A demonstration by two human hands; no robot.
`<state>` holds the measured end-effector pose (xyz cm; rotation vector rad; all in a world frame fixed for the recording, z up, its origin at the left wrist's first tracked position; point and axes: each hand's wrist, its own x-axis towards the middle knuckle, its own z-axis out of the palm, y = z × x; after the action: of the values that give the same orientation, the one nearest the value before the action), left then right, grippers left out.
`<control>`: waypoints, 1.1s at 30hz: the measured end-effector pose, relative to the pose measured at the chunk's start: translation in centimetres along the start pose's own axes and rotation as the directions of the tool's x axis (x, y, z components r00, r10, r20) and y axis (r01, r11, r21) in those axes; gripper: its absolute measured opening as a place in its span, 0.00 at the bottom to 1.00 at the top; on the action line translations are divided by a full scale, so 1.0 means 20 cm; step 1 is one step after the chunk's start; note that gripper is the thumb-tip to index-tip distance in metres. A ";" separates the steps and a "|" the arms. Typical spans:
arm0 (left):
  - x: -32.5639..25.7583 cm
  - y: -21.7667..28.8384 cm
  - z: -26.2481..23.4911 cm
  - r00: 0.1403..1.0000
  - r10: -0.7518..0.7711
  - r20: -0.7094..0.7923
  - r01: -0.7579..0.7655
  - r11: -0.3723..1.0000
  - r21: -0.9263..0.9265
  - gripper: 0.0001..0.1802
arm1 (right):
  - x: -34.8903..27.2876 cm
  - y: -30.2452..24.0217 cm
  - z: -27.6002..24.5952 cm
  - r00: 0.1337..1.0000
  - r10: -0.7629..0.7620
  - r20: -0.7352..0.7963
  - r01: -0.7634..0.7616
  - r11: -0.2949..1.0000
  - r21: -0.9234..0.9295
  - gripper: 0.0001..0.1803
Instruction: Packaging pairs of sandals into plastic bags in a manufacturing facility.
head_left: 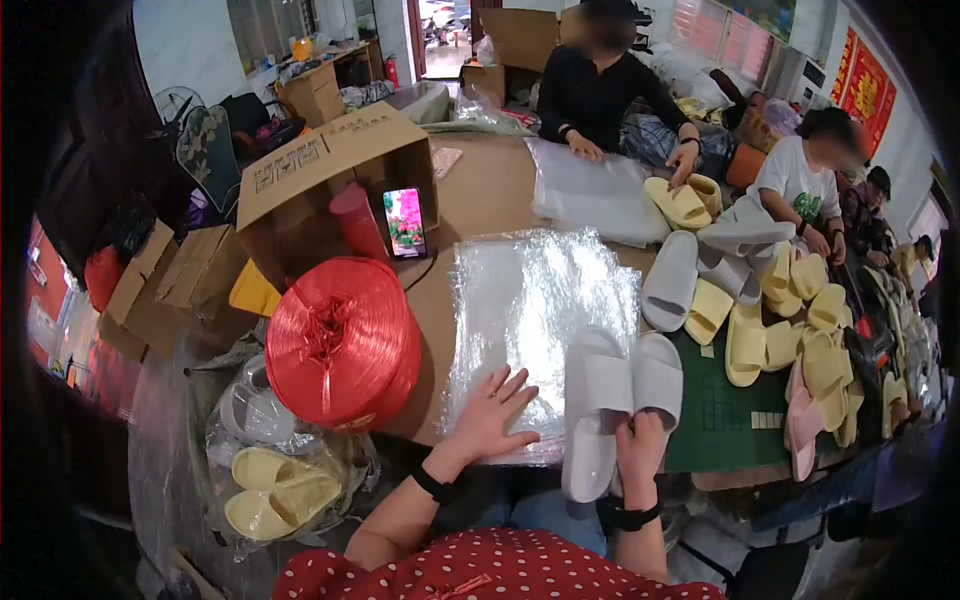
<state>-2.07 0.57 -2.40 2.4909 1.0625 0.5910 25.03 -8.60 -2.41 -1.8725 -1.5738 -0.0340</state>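
Grey slippers [600, 384] overhang a cluttered room's [185, 45] brown table [488, 185].

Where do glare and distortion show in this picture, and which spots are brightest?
Head view: white glare streaks the clear plastic bags by the left hand; head view: the doorway is bright; head view: fisheye distortion slants the red poster, and the corners go black.

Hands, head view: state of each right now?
Left hand: open, fingers spread over the clear plastic bags.
Right hand: closed, holding the pale grey slippers.
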 end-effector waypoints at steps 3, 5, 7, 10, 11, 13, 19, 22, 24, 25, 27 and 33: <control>0.01 0.05 -0.06 0.997 0.032 0.068 -0.037 0.996 0.076 0.43 | -0.05 0.07 -0.10 0.991 0.091 -0.100 -0.079 0.991 0.111 0.12; 0.02 0.06 -0.08 0.994 0.073 0.088 -0.082 0.991 0.101 0.43 | -0.07 0.09 -0.17 0.986 0.104 -0.132 -0.079 0.980 0.183 0.09; 0.00 0.05 -0.05 0.988 0.115 0.106 -0.125 0.988 0.092 0.40 | -0.07 0.07 -0.23 0.983 0.104 -0.150 -0.066 0.969 0.237 0.10; 0.00 0.06 -0.01 0.992 0.076 0.103 -0.087 0.990 0.108 0.36 | -0.10 0.07 -0.29 0.974 0.071 -0.214 -0.022 0.974 0.224 0.18; 0.00 0.07 -0.01 0.995 0.058 0.083 -0.067 0.991 0.114 0.30 | -0.11 0.09 -0.30 0.980 0.063 -0.191 -0.012 0.966 0.257 0.20; 0.01 0.06 0.00 0.996 0.057 0.074 -0.065 0.992 0.108 0.28 | -0.13 0.08 -0.32 0.981 0.079 -0.180 -0.021 0.953 0.303 0.23; 0.08 0.07 0.00 0.997 -0.004 -0.080 0.002 1.000 -0.026 0.19 | -0.15 -0.01 -0.37 0.994 -0.033 -0.102 0.070 0.918 0.389 0.21; 0.17 0.10 -0.09 0.989 -0.122 -0.087 0.104 0.976 -0.192 0.18 | -0.14 -0.13 -0.40 0.990 -0.016 0.141 -0.043 0.912 0.407 0.22; 0.22 0.11 -0.12 0.980 -0.198 -0.020 0.185 0.942 -0.281 0.18 | -0.13 -0.12 -0.35 0.961 -0.236 0.146 0.144 0.874 0.463 0.23; 0.23 0.12 -0.13 0.964 -0.264 -0.033 0.236 0.906 -0.351 0.19 | -0.12 -0.11 -0.33 0.944 -0.255 0.209 0.132 0.873 0.469 0.22; 0.24 0.10 -0.15 0.953 -0.297 -0.058 0.221 0.813 -0.538 0.21 | -0.12 -0.13 -0.34 0.925 -0.266 0.271 0.115 0.876 0.468 0.22; 0.24 0.14 -0.20 0.985 -0.087 -0.146 0.031 0.938 -0.345 0.19 | -0.15 -0.13 -0.35 0.921 -0.189 0.340 0.139 0.976 0.165 0.15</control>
<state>0.47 3.03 3.42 2.1316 0.9900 0.8876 24.76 -14.72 2.91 -1.7001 -1.9212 0.3491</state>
